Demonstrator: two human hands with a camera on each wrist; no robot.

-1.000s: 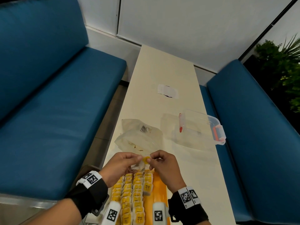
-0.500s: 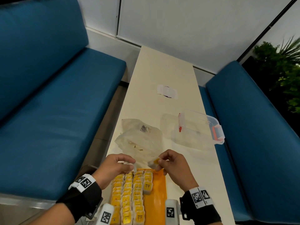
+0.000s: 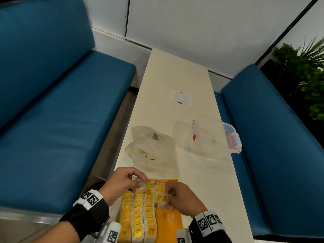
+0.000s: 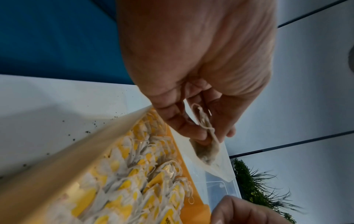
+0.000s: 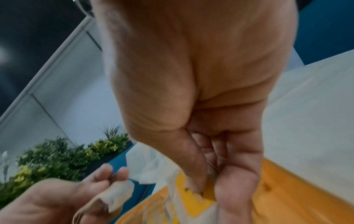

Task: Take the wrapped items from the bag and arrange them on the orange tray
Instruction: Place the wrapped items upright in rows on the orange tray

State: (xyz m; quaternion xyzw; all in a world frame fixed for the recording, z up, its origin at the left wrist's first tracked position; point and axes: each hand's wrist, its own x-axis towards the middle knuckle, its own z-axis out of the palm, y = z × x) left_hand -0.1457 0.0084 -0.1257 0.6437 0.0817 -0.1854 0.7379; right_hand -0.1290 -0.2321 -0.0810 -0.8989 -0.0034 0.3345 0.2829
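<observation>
Right hand [image 3: 182, 199] pinches a sachet [image 3: 164, 200] low over the tray [image 3: 172, 223]; left hand [image 3: 122, 183], beside it, pinches a pale sachet [image 4: 205, 148] above the rows [image 3: 140, 213].

A clear plastic box [image 3: 215, 135] with red clips sits on the pale worktop [image 3: 175, 76], beyond it a white label [image 3: 180, 97]. Blue benches [image 3: 61, 102] flank both sides; a green plant [image 3: 303, 74] stands far right.

wrists: black cuffs [image 3: 91, 214] | white bands, black square-code tags [image 3: 208, 221] | white camera blocks [image 3: 113, 233]
</observation>
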